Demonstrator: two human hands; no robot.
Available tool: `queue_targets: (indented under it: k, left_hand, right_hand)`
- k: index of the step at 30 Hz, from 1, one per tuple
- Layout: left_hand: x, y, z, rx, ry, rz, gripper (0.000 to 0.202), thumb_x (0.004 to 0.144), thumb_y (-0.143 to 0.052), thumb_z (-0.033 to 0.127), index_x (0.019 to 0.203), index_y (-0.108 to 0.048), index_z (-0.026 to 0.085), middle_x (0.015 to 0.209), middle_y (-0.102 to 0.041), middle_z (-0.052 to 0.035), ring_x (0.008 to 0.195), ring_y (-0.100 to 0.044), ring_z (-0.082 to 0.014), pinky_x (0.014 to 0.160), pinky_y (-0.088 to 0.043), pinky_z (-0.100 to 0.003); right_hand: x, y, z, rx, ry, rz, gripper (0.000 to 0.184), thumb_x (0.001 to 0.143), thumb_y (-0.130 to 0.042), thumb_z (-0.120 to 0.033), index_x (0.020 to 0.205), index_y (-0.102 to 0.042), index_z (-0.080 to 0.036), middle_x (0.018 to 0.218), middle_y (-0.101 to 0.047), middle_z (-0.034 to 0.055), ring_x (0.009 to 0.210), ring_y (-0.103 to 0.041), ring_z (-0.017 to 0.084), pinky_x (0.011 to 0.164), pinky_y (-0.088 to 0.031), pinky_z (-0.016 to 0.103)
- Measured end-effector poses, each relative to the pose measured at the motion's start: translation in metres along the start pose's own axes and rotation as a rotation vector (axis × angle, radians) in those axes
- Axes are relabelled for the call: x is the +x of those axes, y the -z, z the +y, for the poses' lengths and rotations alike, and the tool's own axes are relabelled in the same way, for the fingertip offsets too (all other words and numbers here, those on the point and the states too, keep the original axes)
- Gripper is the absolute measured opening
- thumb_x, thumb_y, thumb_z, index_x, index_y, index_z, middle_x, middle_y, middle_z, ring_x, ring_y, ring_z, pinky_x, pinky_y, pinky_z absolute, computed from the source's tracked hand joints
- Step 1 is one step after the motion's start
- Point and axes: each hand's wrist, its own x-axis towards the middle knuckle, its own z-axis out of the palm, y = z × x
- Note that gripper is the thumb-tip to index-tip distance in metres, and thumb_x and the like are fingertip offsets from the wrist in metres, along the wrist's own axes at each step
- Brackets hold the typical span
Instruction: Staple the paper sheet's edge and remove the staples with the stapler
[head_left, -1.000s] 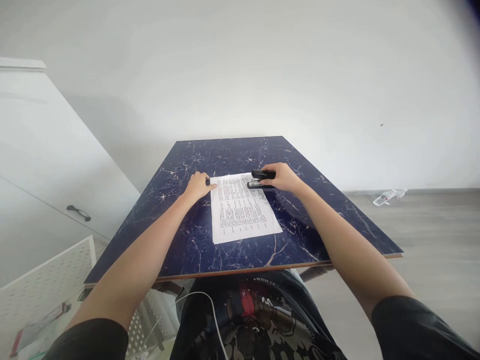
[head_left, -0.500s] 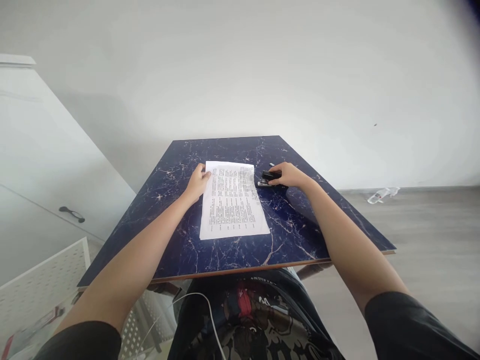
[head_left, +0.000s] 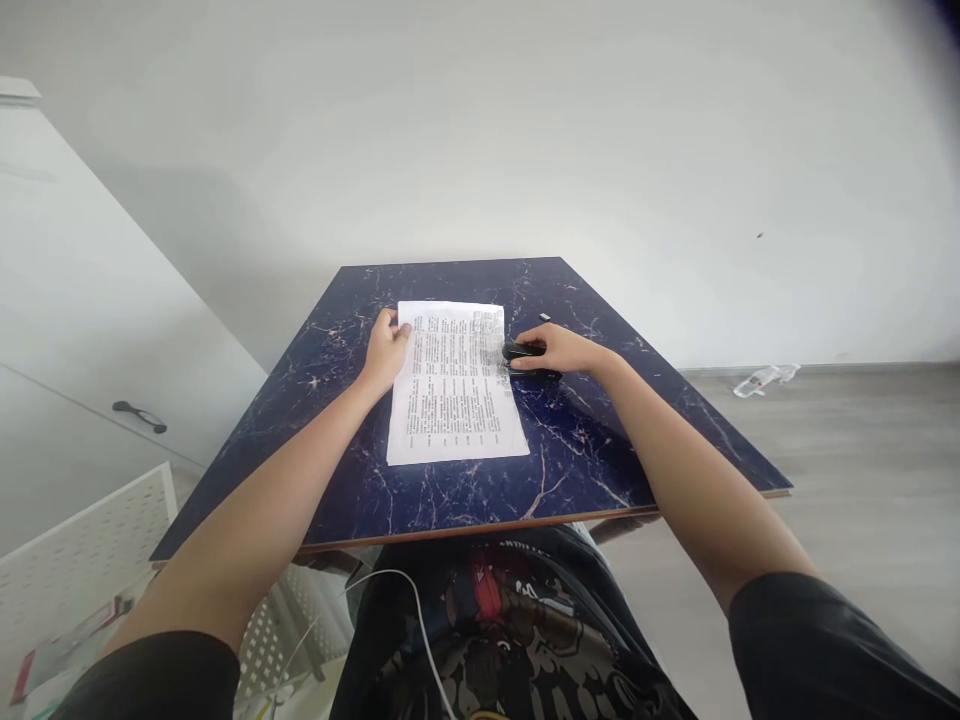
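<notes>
A printed white sheet of paper (head_left: pixel 452 385) lies on a dark blue marbled tabletop (head_left: pixel 585 450). My left hand (head_left: pixel 385 352) rests on the sheet's left edge near the top, fingers curled onto the paper. My right hand (head_left: pixel 559 350) grips a black stapler (head_left: pixel 523 353) whose jaw sits at the sheet's right edge, in its upper half. A small dark bit (head_left: pixel 544 318) lies on the table just beyond the stapler.
A white cabinet with a black handle (head_left: pixel 139 415) stands at the left, a white perforated panel (head_left: pixel 82 545) below it. A plastic bottle (head_left: pixel 765 379) lies on the grey floor at the right. A white cable (head_left: pixel 420 620) runs across my lap.
The sheet has slid left and away and turned straighter. The stapler left the sheet's top right corner, drew off to the right, and now sits back at the right edge.
</notes>
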Motion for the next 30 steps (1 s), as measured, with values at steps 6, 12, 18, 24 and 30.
queue_targets:
  k: [6, 12, 18, 24, 30]
  left_hand:
    - [-0.003, -0.004, 0.005, 0.028, 0.033, -0.010, 0.008, 0.099, -0.056, 0.022, 0.107, -0.054, 0.021, 0.090, -0.076, -0.0065, 0.084, -0.076, -0.0245, 0.081, -0.058, -0.039]
    - [-0.001, -0.003, 0.000, 0.020, 0.056, 0.000, 0.010, 0.099, -0.057, 0.021, 0.108, -0.055, 0.022, 0.088, -0.075, -0.0058, 0.085, -0.077, -0.0260, 0.081, -0.058, -0.041]
    - [-0.002, -0.004, 0.001, 0.035, 0.050, 0.002, 0.007, 0.099, -0.055, 0.020, 0.105, -0.053, 0.022, 0.087, -0.076, -0.0064, 0.078, -0.075, -0.0243, 0.076, -0.058, -0.039]
    - [-0.004, -0.006, 0.003, 0.043, 0.065, -0.010, 0.007, 0.098, -0.057, 0.022, 0.103, -0.053, 0.022, 0.087, -0.076, -0.0068, 0.079, -0.076, -0.0252, 0.079, -0.058, -0.041]
    - [-0.004, -0.008, 0.003, 0.028, 0.065, -0.010, 0.005, 0.098, -0.056, 0.020, 0.102, -0.052, 0.022, 0.086, -0.075, -0.0067, 0.081, -0.076, -0.0259, 0.080, -0.058, -0.041]
  right_hand:
    - [0.017, -0.018, -0.005, 0.050, -0.254, 0.356, 0.066, 0.107, -0.032, -0.064, 0.081, -0.071, -0.019, 0.097, -0.075, 0.0124, 0.095, -0.066, 0.027, 0.091, -0.045, 0.038]
    - [0.026, -0.028, -0.002, -0.096, -0.358, 0.509, 0.059, 0.107, -0.037, -0.053, 0.072, -0.071, -0.019, 0.083, -0.074, 0.0138, 0.087, -0.068, 0.028, 0.083, -0.046, 0.035]
    - [0.028, -0.033, -0.001, -0.154, -0.375, 0.464, 0.056, 0.107, -0.035, -0.047, 0.071, -0.070, -0.020, 0.077, -0.071, 0.0133, 0.081, -0.066, 0.028, 0.079, -0.046, 0.035]
    - [0.029, -0.038, -0.007, -0.216, -0.389, 0.419, 0.054, 0.107, -0.034, -0.044, 0.079, -0.072, -0.018, 0.086, -0.074, 0.0171, 0.089, -0.068, 0.032, 0.082, -0.047, 0.037]
    - [0.030, -0.038, -0.012, -0.286, -0.398, 0.382, 0.056, 0.109, -0.031, -0.042, 0.094, -0.077, -0.014, 0.102, -0.077, 0.0220, 0.103, -0.069, 0.035, 0.089, -0.049, 0.038]
